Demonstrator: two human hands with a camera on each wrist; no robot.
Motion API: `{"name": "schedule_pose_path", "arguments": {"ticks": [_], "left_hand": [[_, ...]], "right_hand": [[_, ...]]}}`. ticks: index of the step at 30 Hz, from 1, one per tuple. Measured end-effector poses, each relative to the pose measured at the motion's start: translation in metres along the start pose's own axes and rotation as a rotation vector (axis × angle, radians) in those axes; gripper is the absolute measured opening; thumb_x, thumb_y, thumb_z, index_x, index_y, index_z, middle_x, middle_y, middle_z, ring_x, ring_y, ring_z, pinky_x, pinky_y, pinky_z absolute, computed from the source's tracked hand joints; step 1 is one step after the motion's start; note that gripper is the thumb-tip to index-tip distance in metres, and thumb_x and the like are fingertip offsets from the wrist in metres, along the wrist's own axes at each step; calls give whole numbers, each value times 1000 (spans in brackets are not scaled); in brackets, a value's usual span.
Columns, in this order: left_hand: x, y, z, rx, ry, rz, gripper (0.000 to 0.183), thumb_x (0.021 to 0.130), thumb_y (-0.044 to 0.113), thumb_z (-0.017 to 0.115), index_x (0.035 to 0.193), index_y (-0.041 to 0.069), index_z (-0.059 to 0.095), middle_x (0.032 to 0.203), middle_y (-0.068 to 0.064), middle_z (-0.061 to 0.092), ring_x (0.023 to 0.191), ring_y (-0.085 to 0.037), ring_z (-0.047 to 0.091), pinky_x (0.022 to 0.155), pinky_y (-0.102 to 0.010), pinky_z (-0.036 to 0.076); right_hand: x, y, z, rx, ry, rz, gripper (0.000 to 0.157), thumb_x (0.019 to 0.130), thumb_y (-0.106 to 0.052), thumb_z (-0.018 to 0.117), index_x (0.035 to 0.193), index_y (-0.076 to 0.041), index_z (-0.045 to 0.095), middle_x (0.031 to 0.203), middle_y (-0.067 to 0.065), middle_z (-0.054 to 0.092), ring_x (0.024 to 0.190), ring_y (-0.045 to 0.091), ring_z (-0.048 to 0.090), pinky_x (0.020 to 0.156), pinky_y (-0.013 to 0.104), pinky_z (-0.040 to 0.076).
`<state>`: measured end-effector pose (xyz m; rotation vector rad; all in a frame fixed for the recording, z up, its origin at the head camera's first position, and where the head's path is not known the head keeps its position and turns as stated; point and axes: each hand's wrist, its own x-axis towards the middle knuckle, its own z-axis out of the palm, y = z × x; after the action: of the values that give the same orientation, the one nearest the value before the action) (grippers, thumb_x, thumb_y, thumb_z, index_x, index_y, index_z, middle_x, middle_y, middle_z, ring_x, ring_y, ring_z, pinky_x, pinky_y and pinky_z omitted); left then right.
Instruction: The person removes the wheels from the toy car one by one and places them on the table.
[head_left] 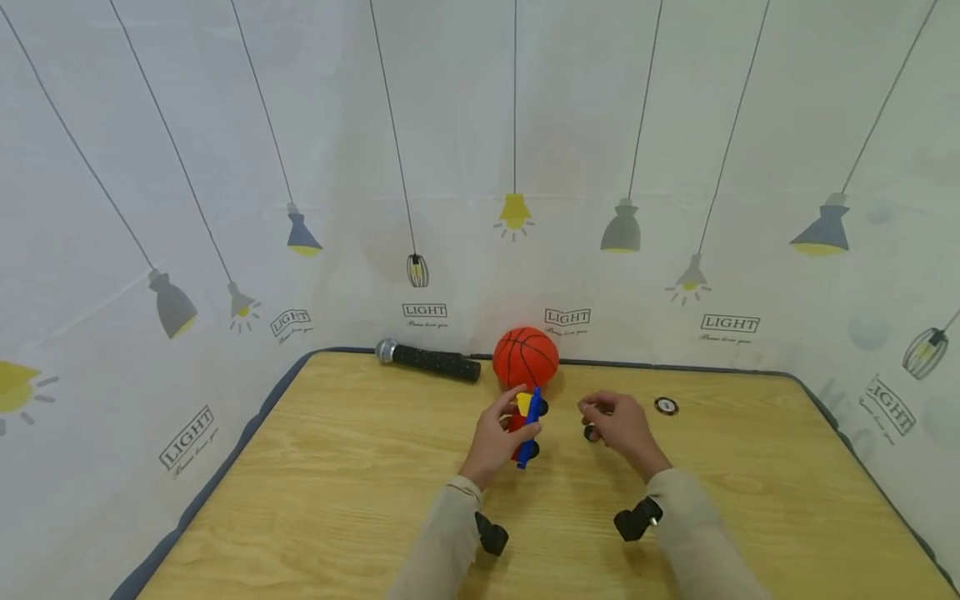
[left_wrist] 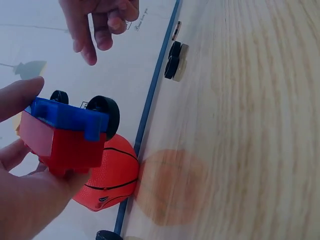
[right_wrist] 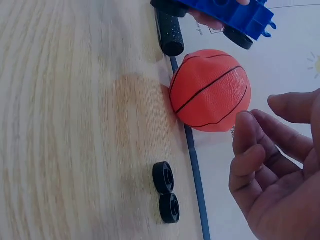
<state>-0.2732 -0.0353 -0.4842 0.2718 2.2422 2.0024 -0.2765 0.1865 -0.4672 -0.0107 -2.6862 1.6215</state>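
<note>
My left hand [head_left: 491, 437] grips a toy truck [head_left: 531, 429] between thumb and fingers, above the table. The truck has a blue chassis [left_wrist: 70, 119], a red body [left_wrist: 75, 146] and a yellow part [head_left: 523, 403]; it is tilted, and black wheels [left_wrist: 106, 114] show on the chassis. To its right, my right hand [head_left: 621, 423] hovers with relaxed, slightly bent fingers and nothing between them. Two loose black wheels stand close together on the table near that hand, a nearer wheel [right_wrist: 169, 208] and another wheel [right_wrist: 163, 177]. In the head view the right hand partly hides them.
A red basketball [head_left: 525, 357] sits at the table's back edge, behind the truck. Left of it lies a black microphone [head_left: 435, 362] with a silver head. A round chip [head_left: 666, 406] lies on the wooden table [head_left: 337, 483] right of my right hand. A lamp-print curtain [head_left: 465, 167] surrounds the table's back and sides.
</note>
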Motion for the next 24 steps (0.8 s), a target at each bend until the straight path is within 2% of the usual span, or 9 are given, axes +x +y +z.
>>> {"name": "schedule_pose_path", "arguments": {"ticks": [5, 9, 13, 15, 17, 20, 24], "left_hand": [[-1, -1, 1, 4, 15, 17, 60, 94, 20, 72, 149, 17, 48, 130, -16, 60, 107, -23, 63, 91, -40, 57], [-1, -1, 1, -44, -22, 17, 57, 99, 21, 64, 152, 16, 44, 131, -18, 64, 112, -29, 68, 95, -43, 57], [-1, 0, -1, -149, -102, -21, 53, 105, 24, 52, 155, 13, 37, 134, -24, 63, 113, -33, 71, 84, -37, 61], [-2, -1, -3, -183, -137, -49, 51, 107, 25, 48, 155, 12, 37, 135, -26, 62, 111, -33, 72, 75, -31, 60], [-1, -1, -6, -221, -161, -93, 47, 108, 26, 46, 153, 13, 40, 135, -27, 62, 107, -30, 73, 73, -29, 60], [-1, -4, -8, -286, -198, -145, 44, 108, 24, 45, 149, 10, 45, 135, -29, 60, 103, -27, 75, 83, -38, 61], [-1, -10, -8, -374, -224, -197, 41, 108, 21, 45, 146, 6, 49, 133, -31, 59, 99, -25, 75, 94, -51, 56]], "right_hand": [[-4, -6, 7, 50, -23, -65, 22, 97, -13, 62, 116, -3, 69, 94, 21, 71, 61, 16, 62, 53, 28, 50], [-7, -10, 12, 48, -48, -151, 25, 96, -8, 64, 120, -4, 68, 98, 24, 69, 65, 29, 65, 54, 30, 51], [-9, -13, 15, 2, -51, -251, 29, 93, -3, 67, 122, -5, 68, 98, 20, 69, 72, 36, 68, 55, 28, 51], [-9, -14, 16, -32, -44, -298, 32, 91, 0, 68, 122, -6, 69, 100, 19, 70, 73, 32, 69, 58, 27, 52], [-10, -15, 16, -65, -37, -334, 34, 88, 2, 70, 121, -7, 70, 102, 17, 70, 75, 27, 68, 61, 26, 53], [-11, -16, 16, -109, -39, -371, 34, 85, 4, 73, 117, -9, 72, 107, 15, 70, 79, 20, 65, 66, 26, 54], [-13, -16, 18, -150, -73, -398, 32, 83, 4, 76, 110, -12, 75, 111, 10, 71, 80, 16, 62, 69, 25, 54]]}}
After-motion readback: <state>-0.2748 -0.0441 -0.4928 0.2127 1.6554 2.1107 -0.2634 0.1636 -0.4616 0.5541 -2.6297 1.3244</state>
